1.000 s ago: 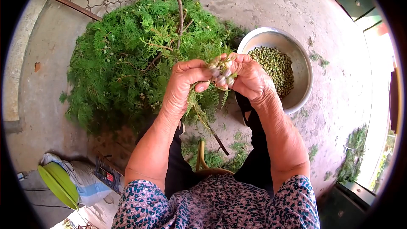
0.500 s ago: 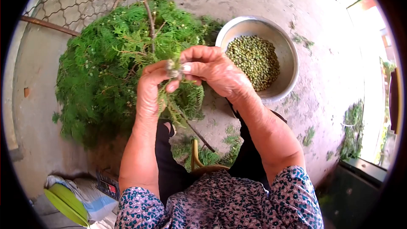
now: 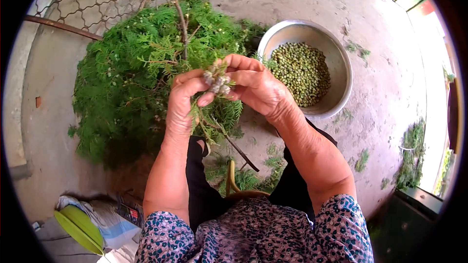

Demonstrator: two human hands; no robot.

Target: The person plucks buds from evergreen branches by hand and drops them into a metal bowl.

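My left hand (image 3: 181, 98) grips a green conifer sprig (image 3: 197, 117) between thumb and fingers, over the pile of cut branches. A cluster of pale, greyish cones (image 3: 218, 83) sits at the sprig's top, between my two hands. My right hand (image 3: 263, 87) reaches in from the other side, thumb and bent fingers closed around the cluster. Its fingertips are partly hidden behind the cones. Below my hands a thin brown twig (image 3: 240, 152) slants down to the right. Close to my right hand stands a metal bowl (image 3: 344, 92) holding many small green cones (image 3: 302, 75).
A large heap of green conifer branches (image 3: 114, 92) lies on the concrete floor at left, a bare branch (image 3: 182, 29) across its top. Wire mesh (image 3: 92, 0) is at upper left. Green scraps (image 3: 360, 159) litter the floor at right. A lime-green basin (image 3: 80, 224) and bags are at lower left.
More of the pale cone cluster shows between my fingers, as my right thumb has shifted off its front. The whole view has moved slightly, putting everything a little further right.
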